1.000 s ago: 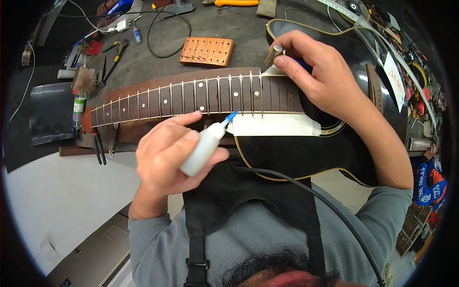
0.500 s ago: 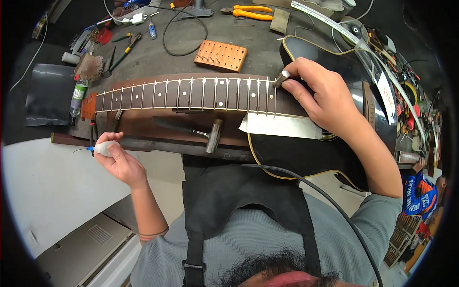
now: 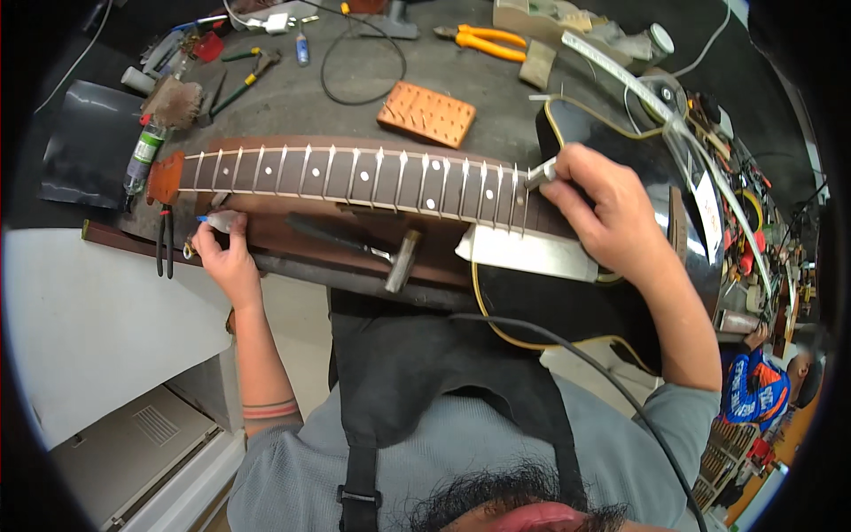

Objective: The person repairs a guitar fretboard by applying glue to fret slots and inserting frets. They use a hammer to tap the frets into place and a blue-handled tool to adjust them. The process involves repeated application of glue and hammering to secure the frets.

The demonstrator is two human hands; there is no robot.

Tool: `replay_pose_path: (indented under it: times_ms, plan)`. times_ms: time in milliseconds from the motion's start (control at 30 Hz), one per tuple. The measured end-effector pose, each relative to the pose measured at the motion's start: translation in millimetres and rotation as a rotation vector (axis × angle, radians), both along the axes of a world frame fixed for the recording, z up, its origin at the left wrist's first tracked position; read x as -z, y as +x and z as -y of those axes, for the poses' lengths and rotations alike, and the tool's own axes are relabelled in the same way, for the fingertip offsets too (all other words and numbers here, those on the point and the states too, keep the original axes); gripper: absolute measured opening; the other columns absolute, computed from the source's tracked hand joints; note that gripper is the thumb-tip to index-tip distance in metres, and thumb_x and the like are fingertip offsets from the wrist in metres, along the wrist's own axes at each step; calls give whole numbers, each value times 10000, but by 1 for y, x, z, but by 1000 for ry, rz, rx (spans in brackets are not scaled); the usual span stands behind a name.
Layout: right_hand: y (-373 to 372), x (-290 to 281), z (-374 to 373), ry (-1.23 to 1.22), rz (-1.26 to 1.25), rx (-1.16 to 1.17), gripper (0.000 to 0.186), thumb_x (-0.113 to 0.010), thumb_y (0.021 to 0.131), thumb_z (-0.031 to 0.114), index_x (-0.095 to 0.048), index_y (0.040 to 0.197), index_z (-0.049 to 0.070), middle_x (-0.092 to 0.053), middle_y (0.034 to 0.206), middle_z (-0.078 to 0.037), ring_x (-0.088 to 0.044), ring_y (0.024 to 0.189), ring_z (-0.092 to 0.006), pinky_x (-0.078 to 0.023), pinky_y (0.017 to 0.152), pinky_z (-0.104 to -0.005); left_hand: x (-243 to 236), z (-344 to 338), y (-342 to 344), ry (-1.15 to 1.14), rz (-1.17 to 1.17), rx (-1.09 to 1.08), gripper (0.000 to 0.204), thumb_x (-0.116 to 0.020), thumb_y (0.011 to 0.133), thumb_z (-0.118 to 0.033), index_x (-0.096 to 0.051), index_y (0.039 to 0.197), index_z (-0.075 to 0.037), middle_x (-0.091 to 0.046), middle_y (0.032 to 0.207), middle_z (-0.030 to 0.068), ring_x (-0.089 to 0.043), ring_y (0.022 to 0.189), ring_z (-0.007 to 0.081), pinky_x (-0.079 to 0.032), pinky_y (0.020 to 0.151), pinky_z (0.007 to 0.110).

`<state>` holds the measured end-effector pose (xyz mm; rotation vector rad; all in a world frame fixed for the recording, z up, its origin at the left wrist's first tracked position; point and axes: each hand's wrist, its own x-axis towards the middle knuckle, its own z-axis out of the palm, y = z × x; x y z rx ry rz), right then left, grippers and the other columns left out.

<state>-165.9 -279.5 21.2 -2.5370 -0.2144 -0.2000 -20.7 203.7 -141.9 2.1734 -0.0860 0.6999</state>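
Observation:
A black guitar (image 3: 594, 310) lies across the bench, its dark fretboard (image 3: 363, 182) facing up with light beads along many fret ends. My left hand (image 3: 232, 270) is closed round a small whitish squeeze bottle with a blue tip (image 3: 229, 222), just below the neck near the headstock end. In my right hand (image 3: 612, 208) is a short metal bar (image 3: 542, 173), pinched between thumb and fingers. It sits over the last frets near the body; whether it presses on them I cannot tell. A white strip (image 3: 532, 254) covers the body beside the fretboard's end.
Below the neck lies a hammer (image 3: 404, 261) with a dark handle. Beyond it stand a drilled wooden block (image 3: 425, 113), orange-handled pliers (image 3: 483, 41) and green-handled pliers (image 3: 244, 84). A bottle (image 3: 144, 160) is near the headstock. Another person (image 3: 758, 386) is at far right.
My left hand has brought the squeeze bottle up and right, closer to the neck, and its tip is turned. The right hand still holds the metal bar at the last frets. The whole view has shifted slightly.

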Motion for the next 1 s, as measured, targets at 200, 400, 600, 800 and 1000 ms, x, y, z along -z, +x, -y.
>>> replay_pose_path:
  times_ms: [200,400,600,800,1000]
  plan:
    - [2,-1,0,-12,13,10,178,-779,965,125,-618,953,50,-664,841,-169,-681,776,-422,-531,680,-486,-9,19,-12,-100,136,-90,296,-789,1005,-98,-673,1258,2,-614,1214,116,-606,1162,313,-469,1044,408]
    - [1,0,-1,8,9,12,196,-776,973,135,-604,938,47,-659,840,-168,-674,783,-424,-523,684,-491,-54,50,-55,405,323,650,424,-708,872,50,-700,1292,-5,-657,1322,137,-609,1262,316,-490,1069,452]
    - [2,-1,0,0,11,-13,193,-746,995,129,-578,953,41,-640,860,-182,-671,827,-434,-522,701,-487,-64,107,-63,711,16,914,421,-690,846,-10,-738,1254,-103,-663,1246,107,-601,1235,368,-437,1139,568]
    - [0,2,0,-3,16,0,183,-734,1016,156,-592,990,43,-667,886,-176,-678,838,-431,-524,702,-493,-86,95,-64,538,60,1183,245,-695,796,-16,-677,1037,-58,-652,996,113,-623,923,346,-504,849,466]
    - [0,1,-3,-13,33,-5,177,-742,1017,160,-613,1007,40,-672,890,-169,-681,835,-422,-531,707,-488,-185,142,-47,392,370,1136,217,-719,756,32,-680,968,4,-646,844,144,-604,696,363,-482,629,463]
